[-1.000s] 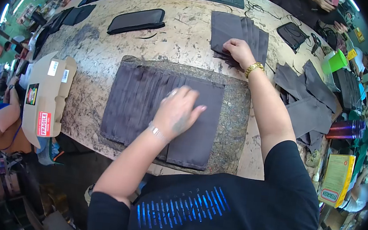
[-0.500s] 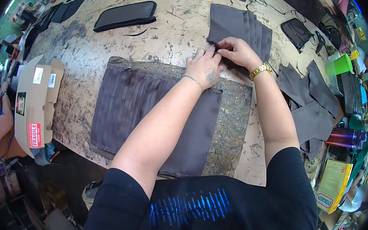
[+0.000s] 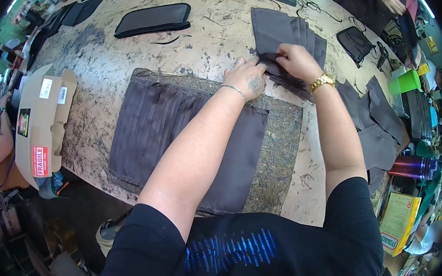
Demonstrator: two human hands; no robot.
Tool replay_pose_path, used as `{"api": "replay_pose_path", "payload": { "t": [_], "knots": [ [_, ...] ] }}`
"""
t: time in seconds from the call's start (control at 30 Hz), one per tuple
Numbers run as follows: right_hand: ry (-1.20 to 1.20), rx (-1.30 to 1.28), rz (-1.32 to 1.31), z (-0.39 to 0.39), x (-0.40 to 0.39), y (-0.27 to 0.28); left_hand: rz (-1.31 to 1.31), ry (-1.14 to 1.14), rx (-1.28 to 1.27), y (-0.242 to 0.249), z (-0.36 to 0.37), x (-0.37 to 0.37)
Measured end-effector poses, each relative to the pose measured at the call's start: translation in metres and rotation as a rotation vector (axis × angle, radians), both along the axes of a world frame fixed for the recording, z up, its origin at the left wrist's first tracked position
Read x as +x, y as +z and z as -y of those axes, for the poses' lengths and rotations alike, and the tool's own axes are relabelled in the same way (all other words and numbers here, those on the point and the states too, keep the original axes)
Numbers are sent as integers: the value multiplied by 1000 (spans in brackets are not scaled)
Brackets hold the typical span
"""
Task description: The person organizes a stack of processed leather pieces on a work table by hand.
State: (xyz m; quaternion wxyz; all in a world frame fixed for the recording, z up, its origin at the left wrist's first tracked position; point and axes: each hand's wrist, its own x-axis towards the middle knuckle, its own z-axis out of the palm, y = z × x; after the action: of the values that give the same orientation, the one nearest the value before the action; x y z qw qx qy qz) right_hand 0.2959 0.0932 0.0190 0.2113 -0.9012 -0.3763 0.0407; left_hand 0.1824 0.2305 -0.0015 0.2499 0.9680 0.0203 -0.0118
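Note:
A fanned stack of dark grey fabric pieces (image 3: 282,29) lies at the far middle of the table. My left hand (image 3: 245,79) is at its near left corner, fingers bent and fingertips pressed on the fabric edge. To its right, my right hand (image 3: 298,64) is closed in a pinch over the stack's near part; the fabric between its fingers is mostly hidden. Below my forearms, a row of overlapped dark fabric strips (image 3: 150,131) lies on a rough, glue-stained board (image 3: 277,159).
A black padded panel (image 3: 152,19) lies far left. Loose fabric pieces (image 3: 373,136) pile up at right, near a green cup (image 3: 404,82) and a purple tumbler (image 3: 412,167). A cardboard box (image 3: 41,121) stands at the left edge. Other people's hands show at the far edges.
My right hand has moved right, away from my left hand, and the near part of the stack now shows between them. My left hand stays nearly in place.

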Motion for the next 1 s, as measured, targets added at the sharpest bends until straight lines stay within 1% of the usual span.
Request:
{"api": "replay_pose_path", "payload": {
  "t": [0.03, 0.1, 0.17, 0.23, 0.3, 0.37, 0.4, 0.43, 0.47, 0.5, 0.53, 0.57, 0.63, 0.67, 0.7, 0.73, 0.77, 0.8, 0.83, 0.87, 0.9, 0.97, 1.0],
  "knots": [
    [-48, 10, 71, 4, 6, 5, -6, 3, -1, -1, 0, 1],
    [-324, 60, 96, 11, 16, 40, -6, 7, -2, 0, 0, 2],
    [-452, 195, 277, 35, 41, 78, -46, 11, 54, 2, 1, 1],
    [-500, 243, 516, 69, 59, 120, 6, 28, 40, 2, 2, -2],
    [-305, 387, 752, 98, 56, 156, 65, 40, 25, -3, 0, 3],
    [-357, 378, 767, 84, -19, 188, 121, 67, -228, -19, -5, 19],
    [-337, 338, 737, 82, -53, 190, 478, 61, -232, -22, -3, 20],
    [-319, 302, 703, 80, -85, 190, 318, 99, -491, 6, 3, 8],
    [-238, 329, 725, 75, -112, 178, 144, 135, -742, 47, 12, -13],
    [-157, 354, 742, 70, -139, 162, 139, 131, -734, 73, 19, -30],
    [-65, 161, 685, 71, -166, 151, -128, 113, -1226, 96, 25, -46],
    [50, 99, 658, 68, -185, 133, -417, 95, -1710, 105, 31, -57],
    [167, 100, 407, 60, -220, 95, -287, -139, -1379, 93, 39, -68],
    [238, 156, 323, 62, -231, 90, -43, -290, -814, 89, 35, -75],
    [311, 214, 239, 63, -238, 85, 229, -360, -382, 85, 32, -91],
    [337, 422, 92, 77, -234, 75, 148, -390, -390, 98, 34, -109],
    [127, 736, 52, 88, -234, 59, 63, -413, -403, 111, 36, -126],
    [-124, 888, 112, 104, -220, 39, 43, -494, -300, 126, 36, -142],
    [-282, 1136, -175, 105, -219, 38, 15, -576, -198, 136, 36, -159],
    [-191, 1252, -383, 109, -211, 29, 14, -584, -207, 140, 39, -173],
    [-154, 1305, -606, 111, -208, 13, 71, -612, -180, 144, 40, -187],
    [-12, 1110, -1170, 113, -213, 1, 135, -614, -195, 145, 39, -213],
    [172, 1123, -1241, 114, -218, -9, 6, -573, -118, 151, 37, -223]
  ]
}}
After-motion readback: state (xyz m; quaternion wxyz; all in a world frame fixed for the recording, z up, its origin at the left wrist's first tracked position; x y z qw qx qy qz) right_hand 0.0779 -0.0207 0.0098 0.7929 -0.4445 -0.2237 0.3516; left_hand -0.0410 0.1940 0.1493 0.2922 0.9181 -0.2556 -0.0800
